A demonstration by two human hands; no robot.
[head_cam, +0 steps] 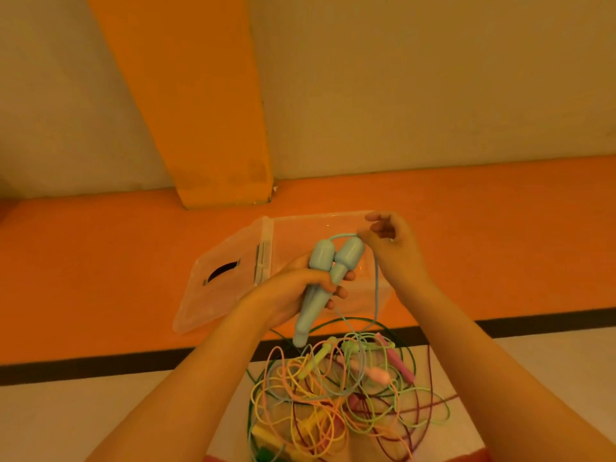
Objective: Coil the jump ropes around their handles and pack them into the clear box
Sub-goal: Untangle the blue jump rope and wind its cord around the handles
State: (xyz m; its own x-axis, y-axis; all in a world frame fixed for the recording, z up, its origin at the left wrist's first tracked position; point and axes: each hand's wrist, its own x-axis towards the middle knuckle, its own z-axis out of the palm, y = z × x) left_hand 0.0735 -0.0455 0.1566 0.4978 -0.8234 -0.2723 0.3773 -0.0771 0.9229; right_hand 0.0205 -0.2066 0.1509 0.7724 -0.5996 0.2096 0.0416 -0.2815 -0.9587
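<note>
My left hand [293, 295] grips the two light blue jump rope handles [328, 275] together, tips pointing up, above the clear box [336, 225]. My right hand [390, 241] pinches the blue cord [376, 288] just past the handle tops, where it loops over. From there the cord hangs down into a tangled pile of jump ropes [340, 395] in green, pink, yellow and purple on the floor in front of me. The box stands open on the orange floor strip, with its lid [220, 285] lying flat to the left.
An orange pillar [200, 111] rises from the orange floor strip behind the box. A black line [100, 365] separates the orange strip from the pale floor near me. Pink and yellow-green handles lie within the pile.
</note>
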